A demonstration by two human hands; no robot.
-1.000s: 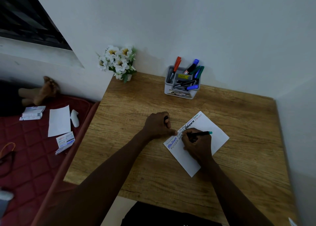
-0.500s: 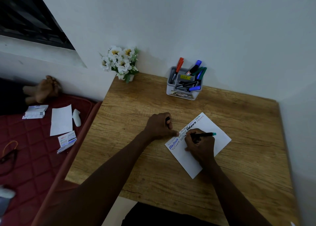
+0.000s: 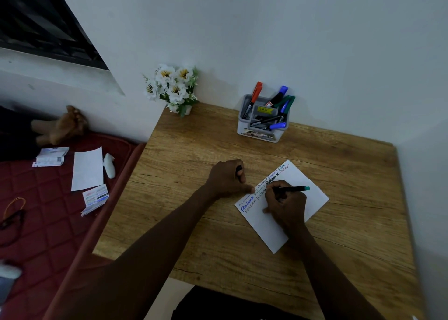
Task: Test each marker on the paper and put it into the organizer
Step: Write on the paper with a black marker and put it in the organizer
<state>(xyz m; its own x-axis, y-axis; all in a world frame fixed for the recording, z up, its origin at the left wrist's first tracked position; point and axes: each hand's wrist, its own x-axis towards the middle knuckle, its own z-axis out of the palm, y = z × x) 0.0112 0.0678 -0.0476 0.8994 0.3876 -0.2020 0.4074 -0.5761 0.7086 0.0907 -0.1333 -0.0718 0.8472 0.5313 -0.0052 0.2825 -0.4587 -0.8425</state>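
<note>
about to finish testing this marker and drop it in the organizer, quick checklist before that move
1. Grip: right hand holds marker: ok.
2. Tip on the paper: cannot tell, the hand hides it.
3. Paper's edge steadied by left hand: ok.
4. Whether the dark item in left hand is the cap: cannot tell.
5. Upright organizer, nothing between it and the hands: ok.

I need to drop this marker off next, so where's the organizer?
Head view: the organizer stands at the desk's far edge against the wall, right of the flowers, beyond the paper.
</note>
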